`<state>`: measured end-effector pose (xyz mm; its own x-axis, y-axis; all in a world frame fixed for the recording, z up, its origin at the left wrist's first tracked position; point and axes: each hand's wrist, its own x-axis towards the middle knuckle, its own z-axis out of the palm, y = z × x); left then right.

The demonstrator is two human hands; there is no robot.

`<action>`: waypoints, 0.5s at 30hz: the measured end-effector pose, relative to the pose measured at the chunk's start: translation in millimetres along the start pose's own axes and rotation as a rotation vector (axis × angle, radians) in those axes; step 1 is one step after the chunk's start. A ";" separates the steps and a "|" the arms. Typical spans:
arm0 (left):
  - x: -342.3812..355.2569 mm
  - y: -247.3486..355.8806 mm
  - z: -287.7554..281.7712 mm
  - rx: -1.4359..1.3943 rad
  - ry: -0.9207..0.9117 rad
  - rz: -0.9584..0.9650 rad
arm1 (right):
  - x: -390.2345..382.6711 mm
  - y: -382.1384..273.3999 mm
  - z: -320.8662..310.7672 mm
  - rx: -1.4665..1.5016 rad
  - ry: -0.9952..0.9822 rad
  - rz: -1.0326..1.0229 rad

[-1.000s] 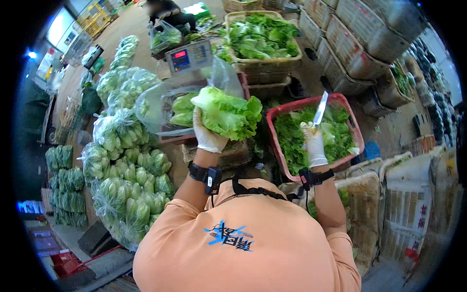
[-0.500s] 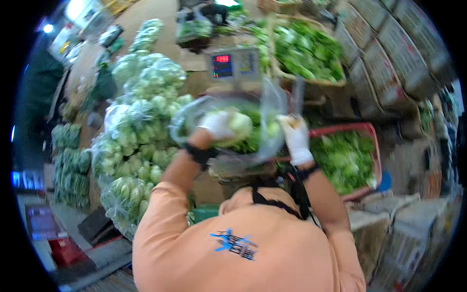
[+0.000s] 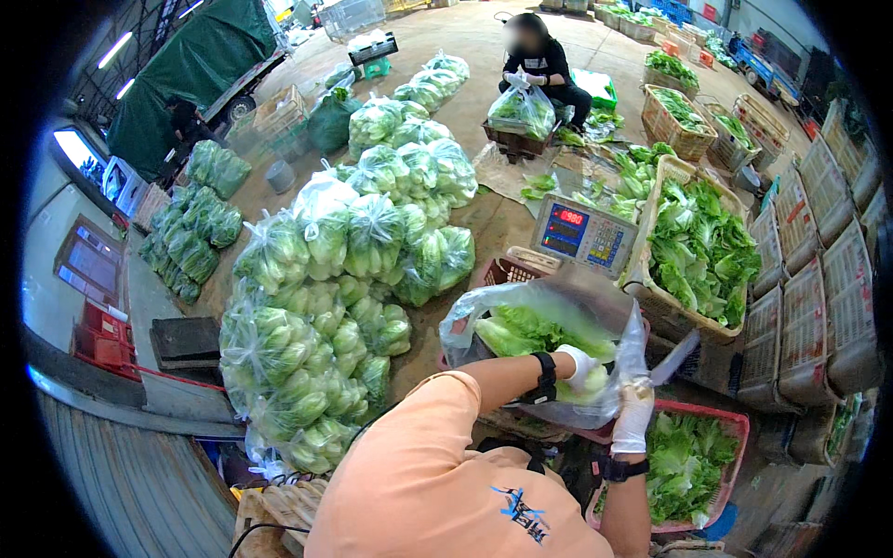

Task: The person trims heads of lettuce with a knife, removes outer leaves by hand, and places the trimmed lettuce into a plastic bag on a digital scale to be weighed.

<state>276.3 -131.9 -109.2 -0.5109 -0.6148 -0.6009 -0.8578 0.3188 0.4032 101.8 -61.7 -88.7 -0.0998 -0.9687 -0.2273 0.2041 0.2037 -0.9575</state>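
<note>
A transparent plastic bag lies spread open in front of me, with green leafy lettuce inside. My left hand, in a white glove, reaches into the bag's near right side, its fingers closed around the pale base of a lettuce head. My right hand, also gloved, pinches the bag's gathered right edge, which stands up above the fingers. Just beyond the bag is a digital scale with a lit red display. A red crate of loose lettuce sits beside my right forearm.
Filled bags of lettuce are piled at my left. A wicker basket of lettuce stands right of the scale, with stacked crates along the right. Farther off, a person in dark clothes crouches, handling a bag over a crate.
My left hand has moved rightward with the lettuce, toward my right hand. The right hand keeps its grip on the bag. The view has swung, bringing the crouching person into sight.
</note>
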 end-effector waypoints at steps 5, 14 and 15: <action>27.9 6.5 -18.0 0.151 0.079 -0.037 | -31.1 -68.0 3.4 0.554 -0.149 0.077; 108.8 -16.7 38.7 0.140 0.491 -0.012 | -45.7 -91.3 -6.9 0.473 -0.055 0.109; 103.9 -17.1 45.9 0.234 0.509 -0.029 | -46.5 -91.3 -8.8 0.472 -0.027 0.110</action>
<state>235.4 -168.1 -210.2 -0.4449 -0.8779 -0.1772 -0.8904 0.4124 0.1925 79.2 -34.0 7.8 -0.0293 -0.9496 -0.3120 0.6324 0.2241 -0.7415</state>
